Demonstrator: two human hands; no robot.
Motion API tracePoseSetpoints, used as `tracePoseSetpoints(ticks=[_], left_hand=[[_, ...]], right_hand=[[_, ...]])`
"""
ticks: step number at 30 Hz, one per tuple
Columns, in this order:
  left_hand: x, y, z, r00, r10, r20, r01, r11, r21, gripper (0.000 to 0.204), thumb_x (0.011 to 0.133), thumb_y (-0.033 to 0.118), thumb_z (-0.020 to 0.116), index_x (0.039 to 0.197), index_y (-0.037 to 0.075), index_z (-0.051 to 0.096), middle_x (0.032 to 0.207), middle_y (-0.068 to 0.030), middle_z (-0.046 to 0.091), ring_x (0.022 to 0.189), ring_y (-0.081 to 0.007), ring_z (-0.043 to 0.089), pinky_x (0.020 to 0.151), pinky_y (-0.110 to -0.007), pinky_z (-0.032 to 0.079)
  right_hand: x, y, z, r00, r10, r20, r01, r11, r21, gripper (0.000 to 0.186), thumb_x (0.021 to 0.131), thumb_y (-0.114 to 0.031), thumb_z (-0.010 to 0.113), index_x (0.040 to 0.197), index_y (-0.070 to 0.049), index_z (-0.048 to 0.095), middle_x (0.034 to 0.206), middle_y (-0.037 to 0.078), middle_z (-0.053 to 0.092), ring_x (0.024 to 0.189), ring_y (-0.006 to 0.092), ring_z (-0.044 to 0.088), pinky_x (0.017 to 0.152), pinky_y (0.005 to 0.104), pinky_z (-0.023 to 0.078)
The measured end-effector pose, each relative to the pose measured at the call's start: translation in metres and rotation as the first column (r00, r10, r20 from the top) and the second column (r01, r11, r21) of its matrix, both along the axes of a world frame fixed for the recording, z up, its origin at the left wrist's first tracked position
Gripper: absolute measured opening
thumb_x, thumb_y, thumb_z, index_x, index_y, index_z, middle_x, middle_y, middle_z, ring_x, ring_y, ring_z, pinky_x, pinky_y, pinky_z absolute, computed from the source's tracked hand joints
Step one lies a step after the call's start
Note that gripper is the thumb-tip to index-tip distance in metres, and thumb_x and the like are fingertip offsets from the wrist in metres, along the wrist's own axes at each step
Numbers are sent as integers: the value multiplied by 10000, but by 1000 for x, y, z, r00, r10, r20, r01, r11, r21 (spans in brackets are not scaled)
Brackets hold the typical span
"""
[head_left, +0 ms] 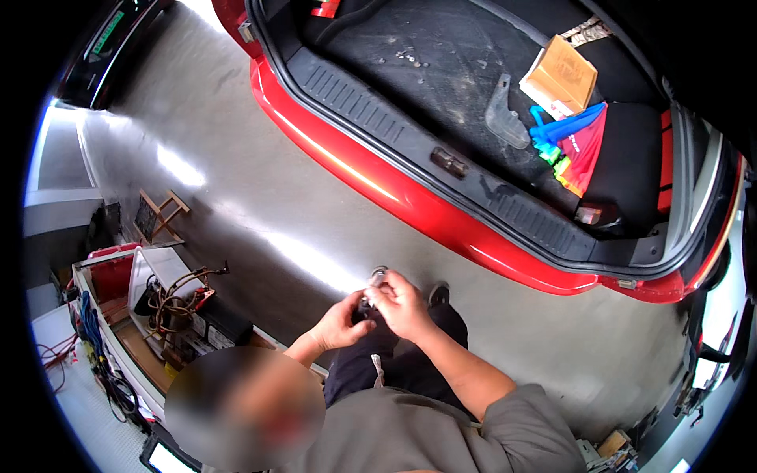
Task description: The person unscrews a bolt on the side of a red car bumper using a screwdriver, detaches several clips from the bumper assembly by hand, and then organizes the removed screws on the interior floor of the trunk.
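Note:
In front of my body, over my dark trousers, my two hands meet at a small silvery metal piece [378,278]. It is too small to name. My right hand [400,306] pinches it between thumb and fingers, with one shiny end sticking out past the fingertips. Close against it on the left, my left hand [343,323] has curled fingers and its thumb near the lower end of the same piece. The fingers cover most of that end, so its shape is hidden.
Ahead stands a red car's rear bumper [355,177] below an open boot holding a cardboard box [560,75], a grey mud flap [505,114] and a colourful bag [583,146]. At left, a workbench carries a white bin [146,272], cables [175,303] and a black battery [225,323].

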State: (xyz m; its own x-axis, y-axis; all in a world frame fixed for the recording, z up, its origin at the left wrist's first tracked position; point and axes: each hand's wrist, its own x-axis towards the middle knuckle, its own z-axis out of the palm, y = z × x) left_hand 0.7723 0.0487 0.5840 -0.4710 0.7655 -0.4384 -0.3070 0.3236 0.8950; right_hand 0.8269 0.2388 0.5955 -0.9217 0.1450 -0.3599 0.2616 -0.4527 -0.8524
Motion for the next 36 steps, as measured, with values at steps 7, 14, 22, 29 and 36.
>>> tracePoseSetpoints(ticks=[7, 14, 22, 29, 36], left_hand=[[-103, -18, -42, 939, -121, -323, 72, 985, -158, 505, 794, 180, 786, 1258, 47, 637, 1217, -175, 678, 1143, -319, 665, 986, -417, 535], [-226, 28, -35, 857, -359, -369, 207, 896, -393, 463, 808, 354, 755, 1218, 164, 652, 1075, -157, 750, 1017, -396, 710, 864, -488, 568], [-406, 138, -10, 609, -482, -630, 240, 869, -433, 323, 927, 400, 618, 1062, 113, 679, 831, -207, 701, 835, -404, 710, 708, -519, 550], [-555, 200, -47, 274, 69, -959, -48, 997, 58, 215, 898, 209, 691, 981, 20, 632, 900, -214, 672, 858, -449, 656, 760, -486, 543], [-567, 202, -103, 212, -1, -977, 2, 1000, -1, 212, 793, 181, 707, 916, 34, 616, 841, -171, 613, 789, -409, 600, 727, -471, 506]], right_hand=[[-109, -27, 40, 898, 312, -311, -88, 820, 566, 148, 918, -12, 726, 1050, 4, 659, 1013, 132, 679, 870, 213, 687, 764, 307, 555], [-221, 33, 57, 874, 385, -297, -194, 837, 511, 175, 891, -17, 737, 1058, -5, 688, 1036, 140, 700, 915, 278, 708, 787, 356, 572], [-345, 84, 88, 825, 398, -401, 84, 615, 784, 228, 884, -94, 756, 1107, -58, 723, 1075, 123, 699, 988, 336, 692, 876, 398, 556], [-398, 160, -12, 964, -190, -184, 264, 654, 709, 156, 929, -80, 706, 1077, -33, 719, 1003, 160, 728, 859, 280, 723, 749, 374, 573], [-447, 284, -170, 958, -285, -11, 126, 387, 913, 132, 944, -146, 697, 1055, -82, 731, 948, 124, 756, 866, 298, 742, 772, 372, 570]])
